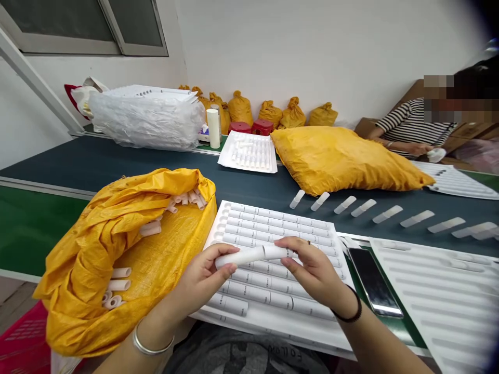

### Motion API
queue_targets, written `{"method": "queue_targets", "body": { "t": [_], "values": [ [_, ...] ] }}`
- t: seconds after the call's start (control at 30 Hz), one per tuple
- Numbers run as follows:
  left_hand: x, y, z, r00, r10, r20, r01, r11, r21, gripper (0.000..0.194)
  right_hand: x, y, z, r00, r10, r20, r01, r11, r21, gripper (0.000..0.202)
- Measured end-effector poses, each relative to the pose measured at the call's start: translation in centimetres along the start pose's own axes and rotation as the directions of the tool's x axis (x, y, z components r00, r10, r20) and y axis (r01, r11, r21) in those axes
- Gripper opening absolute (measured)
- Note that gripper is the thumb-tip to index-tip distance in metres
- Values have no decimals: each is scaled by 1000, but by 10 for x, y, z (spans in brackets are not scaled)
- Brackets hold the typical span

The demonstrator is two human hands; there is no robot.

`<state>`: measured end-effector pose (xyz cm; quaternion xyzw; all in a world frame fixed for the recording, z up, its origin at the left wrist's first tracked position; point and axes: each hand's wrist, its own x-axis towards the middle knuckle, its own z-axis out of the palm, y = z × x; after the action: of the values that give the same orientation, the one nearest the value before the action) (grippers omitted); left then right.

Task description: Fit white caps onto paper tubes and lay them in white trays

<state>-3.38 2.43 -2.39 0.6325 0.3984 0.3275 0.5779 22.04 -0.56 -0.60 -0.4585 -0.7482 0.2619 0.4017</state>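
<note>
My left hand (pixel 198 275) pinches the left part of a white plastic tube (pixel 245 256). A shorter white piece (pixel 275 252) meets the tube end to end at a visible seam, and my right hand (pixel 314 267) grips it between thumb and fingers. Both hands are above a white tray (pixel 327 335) holding rows of white tubes with small dark print. To the left lies an open yellow woven sack (pixel 163 275) with loose white tubes (pixel 119 284) inside.
A phone (pixel 374 280) lies right of the tray, beside another white tray (pixel 440 301). Several translucent pieces (pixel 388 214) line the dark belt (pixel 249 189). Behind are a full yellow sack (pixel 343 158), a tube-filled tray (pixel 249 167) and a plastic-wrapped stack (pixel 144 122). A co-worker (pixel 413 127) sits far right.
</note>
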Motion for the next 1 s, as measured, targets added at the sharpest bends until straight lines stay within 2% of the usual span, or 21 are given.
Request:
{"method": "queue_targets", "body": {
  "t": [0.1, 0.2, 0.3, 0.43, 0.53, 0.63, 0.77, 0.9, 1.0],
  "values": [
    [-1, 10, -6, 991, -12, 136, -13, 983, 183, 27, 5, -3, -13, 978, -164, 129, 183, 971, -152, 35],
    [-2, 19, -4, 984, -19, 178, -36, 953, 302, 22, 10, -9, -15, 951, -227, 211, 273, 936, -223, 34],
    [-2, 23, 1, 987, 39, 158, -97, 920, 380, 19, 13, -12, -10, 950, -206, 233, 255, 945, -204, 32],
    [-1, 21, 4, 981, 164, 107, -195, 851, 487, 20, 14, -8, -3, 964, -181, 196, 211, 966, -150, 33],
    [-2, 17, 3, 973, 203, 110, -231, 819, 525, 19, 14, -3, -2, 967, -166, 192, 193, 973, -127, 32],
    [-2, 14, 3, 951, 289, 112, -298, 758, 580, 18, 13, -1, -1, 973, -102, 206, 125, 986, -105, 28],
    [-1, 10, 5, 885, 446, 134, -415, 625, 662, 22, 13, 0, 2, 979, 49, 199, -45, 999, -22, 24],
    [0, 9, 5, 835, 520, 178, -475, 520, 709, 29, 13, -2, 4, 956, 184, 230, -216, 969, 124, 27],
    [1, 9, 5, 811, 547, 209, -499, 458, 735, 32, 14, -3, 5, 925, 259, 278, -328, 913, 241, 28]
  ]
}}
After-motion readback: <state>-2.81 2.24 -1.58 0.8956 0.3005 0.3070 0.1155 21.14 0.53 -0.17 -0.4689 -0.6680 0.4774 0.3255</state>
